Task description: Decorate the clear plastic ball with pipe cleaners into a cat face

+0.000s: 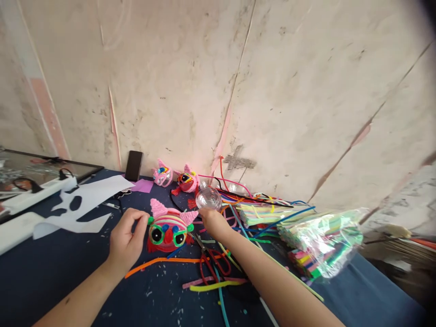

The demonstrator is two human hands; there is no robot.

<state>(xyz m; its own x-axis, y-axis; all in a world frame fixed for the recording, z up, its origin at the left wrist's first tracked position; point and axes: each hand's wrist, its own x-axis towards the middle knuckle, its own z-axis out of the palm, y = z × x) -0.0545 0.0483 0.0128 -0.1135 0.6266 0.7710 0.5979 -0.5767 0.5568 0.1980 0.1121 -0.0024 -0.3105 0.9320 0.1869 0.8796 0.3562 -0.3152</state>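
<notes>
A round animal head made of pipe cleaners [166,231] is in front of me, between my two hands. It has two pink wound horns, green-ringed black eyes, a red nose and small green loops at its sides. My left hand [126,236] pinches at the green loop on its left side, thumb and forefinger together. With curled fingers, my right hand [213,223] meets the tip of the right pink horn; its fingertips are mostly hidden. Red-handled scissors [213,263] lie just below my right hand, beside loose pipe cleaners. Behind that hand is a clear plastic ball half [207,199].
Two similar pink heads, one [162,176] and another [187,180], stand near the wall. Bundled pipe cleaners [262,213] and a plastic bag of them [327,240] lie right. Cut white paper [91,195], a phone [134,165] and a power strip [41,195] are left.
</notes>
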